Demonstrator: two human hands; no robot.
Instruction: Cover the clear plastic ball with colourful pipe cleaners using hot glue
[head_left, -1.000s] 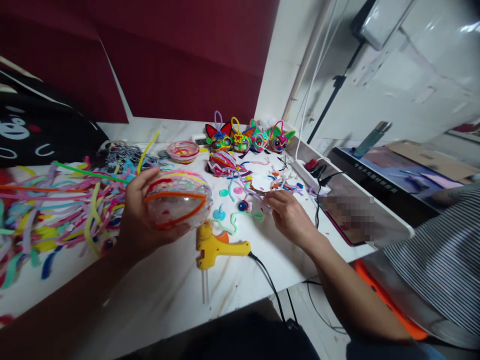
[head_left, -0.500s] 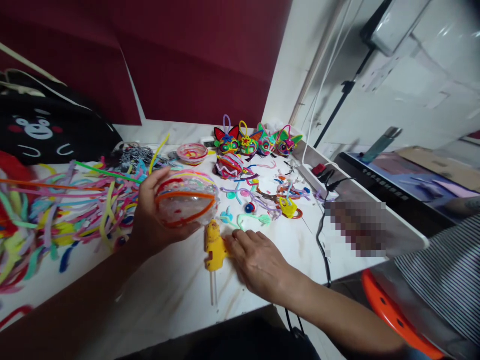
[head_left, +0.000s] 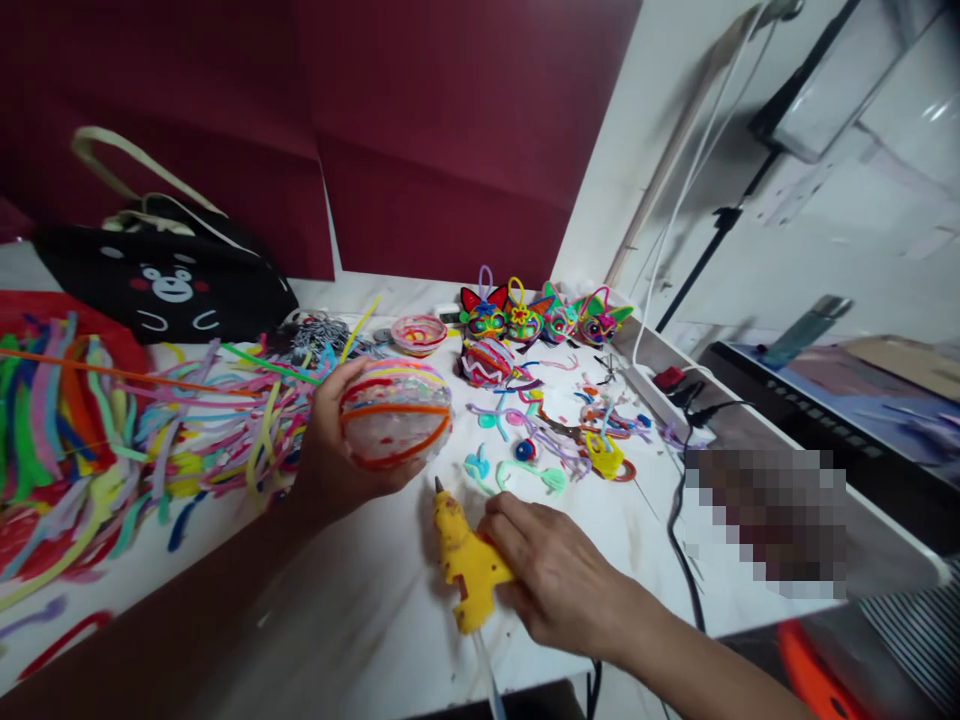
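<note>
My left hand (head_left: 337, 455) is wrapped round a clear plastic ball (head_left: 394, 440) banded with orange, red, yellow and pink pipe cleaners. In my right hand (head_left: 547, 560) is a yellow hot glue gun (head_left: 465, 560), held by its handle, with a clear glue stick (head_left: 489, 675) poking out of its back end. The metal nozzle points up toward the underside of the ball, a small gap apart from it. Just beyond the gun lie a mint-green pipe cleaner piece (head_left: 532, 475) and a small dark blue ball with red trim (head_left: 525, 450).
Loose pipe cleaners (head_left: 217, 430) spread over the left side, before a black bag (head_left: 172, 290). Finished animal-head ornaments (head_left: 484, 315) line the back, near a pipe-cleaner bowl (head_left: 418, 335). A power strip (head_left: 652, 390) and black cable (head_left: 679, 540) lie at the right.
The glue gun has tilted, and its nozzle has come away from the ball, down and back. The view has shifted left, showing more of the bag and pipe cleaners.
</note>
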